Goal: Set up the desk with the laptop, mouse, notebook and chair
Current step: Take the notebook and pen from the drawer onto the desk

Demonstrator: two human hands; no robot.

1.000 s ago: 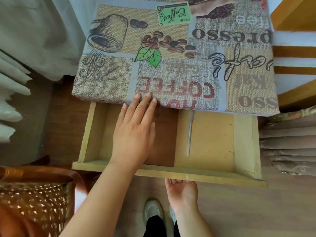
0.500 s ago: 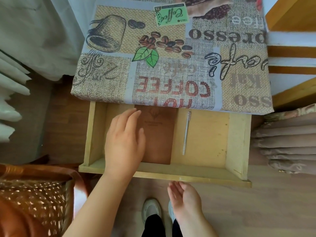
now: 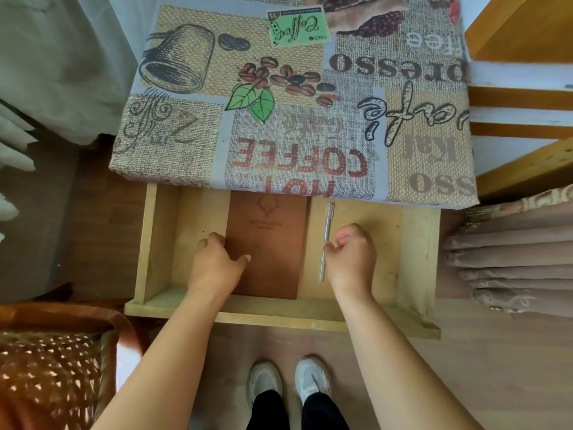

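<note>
Notebook place: notebook (image 3: 268, 243) flat on the floor of the open drawer (image 3: 415, 249), under and just right of the left fingers, far end almost below the desk edge (image 3: 279, 189).
Left hand: left hand (image 3: 217, 265) on the notebook's left long edge, fingers (image 3: 214, 240) curled over that edge, thumb (image 3: 243, 259) resting on the cover; looks like a grip at its start, underside hidden.
Right hand: right hand (image 3: 350, 256) just right of the pen (image 3: 325, 240), fingers curled inward, thumb tip near the pen barrel; contact or real pinch not possible to tell.
Handling: probably light, thin, a little bendable; smooth cover maybe slippery. Best hold at the middle of the long edge, fingers below, thumb above.
Direction: long axis away from the body, toward the desk; printed emblem at the far end, cover up.
Pen: parallel to the notebook, apart from its right edge.
</note>
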